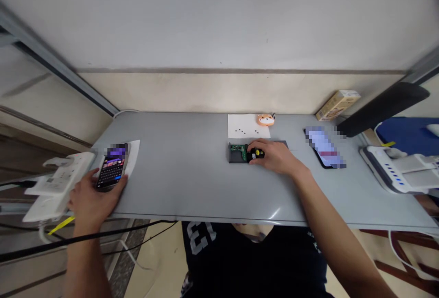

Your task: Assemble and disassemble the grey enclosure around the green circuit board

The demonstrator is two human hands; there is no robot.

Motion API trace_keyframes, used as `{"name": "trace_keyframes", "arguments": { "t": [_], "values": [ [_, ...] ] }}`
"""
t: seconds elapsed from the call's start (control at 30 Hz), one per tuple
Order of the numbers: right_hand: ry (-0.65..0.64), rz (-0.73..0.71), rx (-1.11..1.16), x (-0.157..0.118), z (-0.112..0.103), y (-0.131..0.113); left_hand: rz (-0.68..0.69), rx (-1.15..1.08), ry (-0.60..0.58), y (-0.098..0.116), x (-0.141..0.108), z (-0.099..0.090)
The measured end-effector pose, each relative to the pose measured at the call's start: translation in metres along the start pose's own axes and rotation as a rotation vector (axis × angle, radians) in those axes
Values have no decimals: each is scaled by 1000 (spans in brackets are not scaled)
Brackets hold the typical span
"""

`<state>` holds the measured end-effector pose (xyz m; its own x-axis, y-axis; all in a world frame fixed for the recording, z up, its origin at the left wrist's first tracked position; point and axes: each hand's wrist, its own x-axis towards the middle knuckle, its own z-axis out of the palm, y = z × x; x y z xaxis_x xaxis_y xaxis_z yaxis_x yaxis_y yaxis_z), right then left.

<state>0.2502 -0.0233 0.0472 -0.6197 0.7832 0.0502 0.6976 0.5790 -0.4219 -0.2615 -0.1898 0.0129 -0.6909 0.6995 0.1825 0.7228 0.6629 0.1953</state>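
My left hand [94, 199] grips the lower end of a smartphone [111, 170], thumb on one side and fingers on the other. An on-screen keyboard shows on it, and a white sheet [133, 159] lies partly beneath. Farther right, my right hand [272, 155] curls over a black part with yellow round spots [255, 153]. That part sits at a dark casing [236, 156] with a green circuit board [243, 150] exposed. My palm and fingers hide the casing's middle. Behind it, several tiny dark pieces, probably screws, rest on white paper [233, 123].
An orange animal-faced case [266, 120] sits on the paper's corner. To the right lie a second phone [325, 148], a small box [338, 105] and a white charging station [387, 170]. A white power strip [63, 176] stands left; a black cable [137, 228] crosses the front edge.
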Motion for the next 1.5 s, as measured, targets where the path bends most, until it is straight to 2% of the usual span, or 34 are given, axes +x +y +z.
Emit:
{"name": "trace_keyframes", "arguments": {
  "t": [0.23,0.53,0.97,1.5],
  "values": [
    [-5,14,10,-1,-2,-3,-18,-37,8,3,2,-2],
    [9,2,-10,-1,2,1,7,23,57,8,-9,1],
    [-12,2,-11,1,1,1,95,63,165,0,-16,12],
    [5,-2,4,1,5,4,65,53,147,2,-17,10]
  ]
}}
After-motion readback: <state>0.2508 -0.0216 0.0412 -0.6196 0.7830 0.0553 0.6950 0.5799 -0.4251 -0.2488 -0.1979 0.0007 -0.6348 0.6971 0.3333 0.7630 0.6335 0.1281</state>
